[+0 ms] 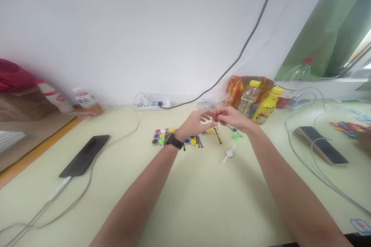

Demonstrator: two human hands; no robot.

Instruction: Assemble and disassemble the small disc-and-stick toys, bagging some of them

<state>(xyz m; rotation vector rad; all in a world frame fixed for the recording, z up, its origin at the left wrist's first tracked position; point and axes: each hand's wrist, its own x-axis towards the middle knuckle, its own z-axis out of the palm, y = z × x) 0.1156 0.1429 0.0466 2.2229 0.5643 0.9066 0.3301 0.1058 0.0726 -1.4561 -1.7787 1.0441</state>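
A: Since the table (203, 185) takes up most of the view, start there — pale, with both forearms stretched out over the middle of it.

B: Okay. What's cut off?

A: The cardboard box (20, 104) and the red cloth (13, 75) on it run off the left edge. On the far right there's a blurred bit of another person's hand (365, 139) beside a pile of colored sticks (346, 127), hard to make out.

B: Phones?

A: A dark phone (85, 155) on the left, plugged into a white cable (87, 185). A light phone (321, 145) on the right.

B: Bottles?

A: Two yellow-capped bottles (262, 102) at the back, in front of an orange bag (236, 85). Their labels are unreadable.

B: And the hands?

A: The left hand (195, 122) has a black watch (173, 140) on its wrist and is raised above the table with the fingers partly spread. The right hand (233, 117) meets it fingertip to fingertip. Both pinch a small red piece (216, 115). It's mostly hidden by the fingers, so I can't tell its shape.

B: What's under them?

A: Small colored caps (160, 136) and sticks (198, 141) partly hidden behind the left wrist, and a white piece (228, 154) lying apart, nearer the camera.
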